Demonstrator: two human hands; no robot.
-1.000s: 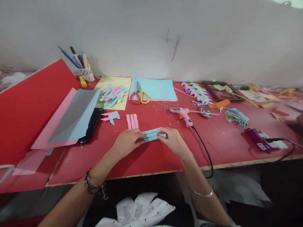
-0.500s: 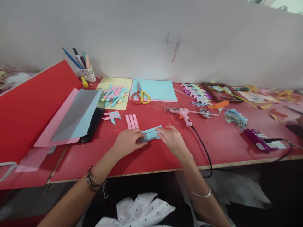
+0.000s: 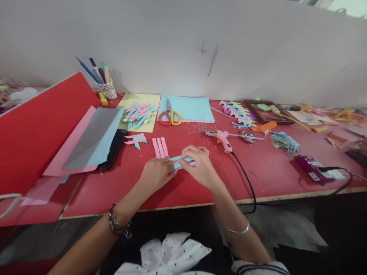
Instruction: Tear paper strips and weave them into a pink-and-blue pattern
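Note:
Light blue paper strips (image 3: 176, 164) lie side by side just above the red tabletop, partly covered by my fingers. My left hand (image 3: 157, 172) is closed, with thumb and fingers pinching their left end. Curled over the strips from the right, my right hand (image 3: 200, 165) has its thumb and fingertips closed on the paper. Pink paper strips (image 3: 160, 147) with wavy edges lie just beyond my left hand. Nearby to the left is a small woven piece of pink and blue strips (image 3: 137, 140).
Scissors (image 3: 170, 117) rest on a blue sheet (image 3: 195, 107), beside a pile of cut strips (image 3: 140, 114). To the right lie a pink glue gun (image 3: 220, 138) with a trailing cable and a purple power socket (image 3: 312, 168). Leaning red board (image 3: 48, 126) and pen cup (image 3: 107, 91) stand left.
My right hand has shifted left along the blue strips, its fingers now curled over their middle. The left hand stays at the left end.

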